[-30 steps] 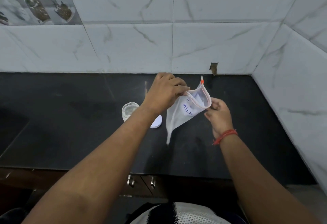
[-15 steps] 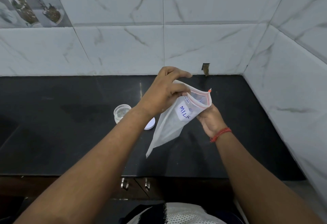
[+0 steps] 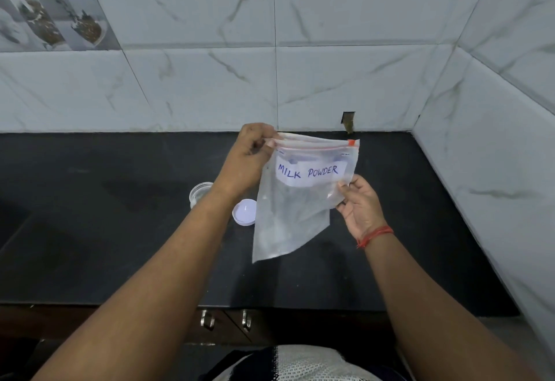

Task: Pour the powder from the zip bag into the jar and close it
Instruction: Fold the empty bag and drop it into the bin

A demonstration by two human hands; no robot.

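Zip bag [image 3: 300, 200] of thin, clear, crinkled plastic hangs between my two hands above the dark countertop [image 3: 90, 230], flat face toward me, with a white paper label hand-lettered "MILK POWDER" in blue ink and a red zip strip along its top edge ending in a small orange slider at the far right corner. My left hand [image 3: 250, 159] pinches the bag's top left corner, thumb and fingers closed together on the zip strip, so the bag drops down and to the right from that grip. My right hand [image 3: 362, 207] clamps the bag's right edge just below the label, fingertips pressed on the plastic, a red thread band around that wrist. The film looks nearly see-through and slack; I cannot tell how much powder sits inside. Below my left wrist, on the smooth black stone, stands the small round clear jar [image 3: 200, 192], open, and just right of it lies its round white lid [image 3: 245, 211], partly hidden behind the bag's lower left edge. Glossy marbled tiles [image 3: 210, 80] rise behind.
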